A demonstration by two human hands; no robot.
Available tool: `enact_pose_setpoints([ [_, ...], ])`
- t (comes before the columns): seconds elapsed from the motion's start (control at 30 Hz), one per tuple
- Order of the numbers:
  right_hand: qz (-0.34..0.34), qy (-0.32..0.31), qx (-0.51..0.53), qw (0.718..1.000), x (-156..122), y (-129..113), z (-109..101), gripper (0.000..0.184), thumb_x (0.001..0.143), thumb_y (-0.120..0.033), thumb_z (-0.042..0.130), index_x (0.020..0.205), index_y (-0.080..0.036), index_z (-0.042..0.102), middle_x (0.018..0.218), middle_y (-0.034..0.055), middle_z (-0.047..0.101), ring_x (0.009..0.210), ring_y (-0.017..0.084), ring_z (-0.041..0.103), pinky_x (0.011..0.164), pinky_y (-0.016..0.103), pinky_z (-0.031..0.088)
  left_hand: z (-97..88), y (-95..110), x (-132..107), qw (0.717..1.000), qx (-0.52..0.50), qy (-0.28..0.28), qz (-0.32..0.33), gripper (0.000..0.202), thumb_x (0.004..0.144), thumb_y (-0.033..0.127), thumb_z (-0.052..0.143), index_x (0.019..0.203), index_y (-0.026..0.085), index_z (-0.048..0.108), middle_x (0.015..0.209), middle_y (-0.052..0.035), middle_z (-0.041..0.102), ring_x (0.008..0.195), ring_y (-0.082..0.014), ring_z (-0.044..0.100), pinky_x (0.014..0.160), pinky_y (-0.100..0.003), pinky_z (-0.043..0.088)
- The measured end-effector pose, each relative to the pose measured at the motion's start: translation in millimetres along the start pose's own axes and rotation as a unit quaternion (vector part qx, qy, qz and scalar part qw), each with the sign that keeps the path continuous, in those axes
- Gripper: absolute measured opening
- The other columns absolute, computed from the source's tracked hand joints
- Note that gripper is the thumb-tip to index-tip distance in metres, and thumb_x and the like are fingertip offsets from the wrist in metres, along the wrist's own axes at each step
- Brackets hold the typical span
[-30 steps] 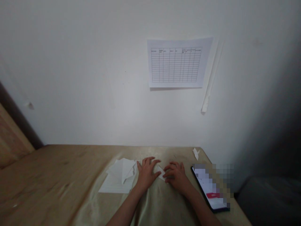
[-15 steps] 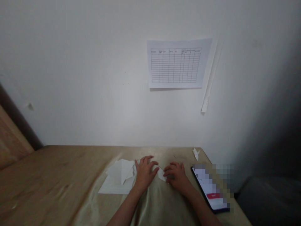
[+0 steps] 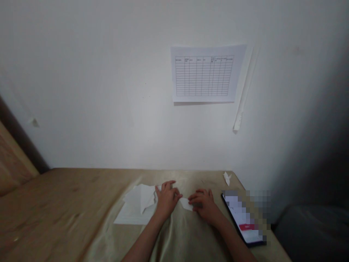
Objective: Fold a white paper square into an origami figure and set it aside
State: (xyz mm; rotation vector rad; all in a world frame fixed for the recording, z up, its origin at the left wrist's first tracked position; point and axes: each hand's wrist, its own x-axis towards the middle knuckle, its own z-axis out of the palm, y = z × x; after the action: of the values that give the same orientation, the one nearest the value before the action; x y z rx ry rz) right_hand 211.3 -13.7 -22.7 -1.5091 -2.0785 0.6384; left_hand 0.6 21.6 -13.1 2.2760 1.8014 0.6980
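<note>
A small piece of folded white paper [image 3: 186, 203] lies low over the cloth between my hands. My right hand [image 3: 205, 205] pinches its right end, the thumb below and the fingers curled above. My left hand [image 3: 167, 199] is just left of the paper, fingers apart, with thumb and index tip close to its left corner; whether they touch it I cannot make out. Beside my left wrist is a pile of white paper sheets [image 3: 128, 213], some with torn edges, partly covered by that hand.
A phone [image 3: 242, 222] with a lit screen lies right of my right forearm. Near the table's far right corner sits a small paper scrap [image 3: 227, 178]. A satiny, creased cloth [image 3: 68, 207] covers the table. On the wall hangs a printed table sheet [image 3: 204, 76].
The small paper has turned to lie flatter, its left end lower than before. My left fingers have drawn slightly left and off its top edge. My right hand stays almost in place.
</note>
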Motion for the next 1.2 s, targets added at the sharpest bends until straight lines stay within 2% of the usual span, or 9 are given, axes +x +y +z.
enact_pose_setpoints([
  [0.2, -0.006, 0.020, -0.022, 1.000, 0, 2, -2, 0.033, 0.077, -0.018, 0.062, 0.101, -0.036, 0.074, 0.121, -0.0015, 0.069, 0.132, 0.027, 0.044, 0.117, 0.060, -0.001, -1.6, -1, -1, 1.000, 0.007, -0.008, 0.010, 0.013, 0.087, 0.036, 0.066, 0.083, 0.025, 0.071, 0.140, -0.0052, 0.056, 0.135, -0.0310, 0.041, 0.113, -0.074, 0.009],
  [0.33, -0.016, 0.052, -0.053, 0.997, -1, 1, -8, 0.026, 0.085, -0.024, 0.060, 0.104, -0.035, 0.073, 0.116, 0.0010, 0.069, 0.128, 0.026, 0.047, 0.118, 0.059, -0.003, -1.3, -1, -2, 1.000, 0.011, -0.008, 0.024, 0.015, 0.088, 0.036, 0.065, 0.083, 0.024, 0.071, 0.140, -0.0059, 0.056, 0.134, -0.0309, 0.042, 0.112, -0.074, 0.010],
  [0.47, -0.024, 0.054, -0.072, 0.996, -3, -1, -9, 0.018, 0.090, -0.033, 0.058, 0.095, -0.033, 0.075, 0.109, 0.0002, 0.069, 0.121, 0.023, 0.049, 0.118, 0.057, -0.006, 0.7, 2, -3, 0.999, 0.029, 0.020, 0.024, 0.011, 0.089, 0.032, 0.065, 0.086, 0.023, 0.071, 0.138, -0.0062, 0.057, 0.133, -0.0295, 0.044, 0.113, -0.073, 0.011],
  [0.6, -0.033, 0.056, -0.096, 0.993, -3, -6, -8, 0.016, 0.090, -0.032, 0.060, 0.090, -0.034, 0.076, 0.103, -0.0018, 0.069, 0.116, 0.021, 0.051, 0.118, 0.056, -0.008, -3.5, 6, -5, 0.998, 0.042, 0.029, 0.032, 0.012, 0.089, 0.032, 0.064, 0.087, 0.023, 0.072, 0.138, -0.0065, 0.057, 0.133, -0.0301, 0.043, 0.113, -0.073, 0.013],
  [0.7, -0.014, 0.058, -0.116, 0.991, -3, -8, -8, 0.017, 0.091, -0.032, 0.059, 0.090, -0.035, 0.076, 0.102, -0.0017, 0.068, 0.114, 0.021, 0.052, 0.117, 0.057, -0.007, -10.1, 10, -9, 0.998, 0.043, 0.034, 0.044, 0.013, 0.088, 0.032, 0.066, 0.099, 0.028, 0.073, 0.140, -0.0064, 0.055, 0.133, -0.0304, 0.043, 0.114, -0.071, 0.015],
  [0.77, -0.001, 0.059, -0.126, 0.990, -3, -8, -9, 0.017, 0.091, -0.033, 0.060, 0.090, -0.036, 0.076, 0.102, -0.0014, 0.068, 0.115, 0.021, 0.052, 0.117, 0.057, -0.006, -12.9, 14, -13, 0.996, 0.045, 0.017, 0.070, 0.027, 0.087, 0.032, 0.068, 0.113, 0.038, 0.070, 0.147, -0.0044, 0.049, 0.137, -0.0320, 0.039, 0.114, -0.071, 0.015],
  [0.9, 0.009, 0.068, -0.125, 0.990, -2, -9, -10, 0.016, 0.090, -0.034, 0.061, 0.088, -0.033, 0.077, 0.100, 0.0005, 0.067, 0.113, 0.021, 0.053, 0.118, 0.056, -0.004, -9.9, 19, -21, 0.991, 0.070, -0.045, 0.109, 0.041, 0.084, 0.041, 0.072, 0.122, 0.053, 0.062, 0.163, 0.0010, 0.026, 0.146, -0.0415, 0.023, 0.110, -0.077, 0.009],
  [1.03, 0.014, 0.072, -0.122, 0.990, -2, -10, -9, 0.015, 0.089, -0.032, 0.062, 0.085, -0.030, 0.077, 0.099, 0.0023, 0.067, 0.113, 0.021, 0.053, 0.119, 0.054, 0.001, -4.4, 22, -28, 0.983, 0.094, -0.109, 0.110, 0.049, 0.091, 0.047, 0.061, 0.137, 0.056, 0.046, 0.167, 0.0001, 0.013, 0.150, -0.0451, 0.010, 0.108, -0.080, 0.004],
  [1.2, 0.015, 0.073, -0.120, 0.990, -2, -8, -7, 0.014, 0.088, -0.031, 0.062, 0.084, -0.028, 0.076, 0.099, 0.0032, 0.067, 0.114, 0.023, 0.052, 0.118, 0.056, 0.001, -5.9, 21, -31, 0.982, 0.117, -0.134, 0.070, 0.054, 0.093, 0.054, 0.054, 0.143, 0.056, 0.034, 0.167, -0.0040, 0.012, 0.150, -0.0465, 0.005, 0.107, -0.081, 0.003],
])
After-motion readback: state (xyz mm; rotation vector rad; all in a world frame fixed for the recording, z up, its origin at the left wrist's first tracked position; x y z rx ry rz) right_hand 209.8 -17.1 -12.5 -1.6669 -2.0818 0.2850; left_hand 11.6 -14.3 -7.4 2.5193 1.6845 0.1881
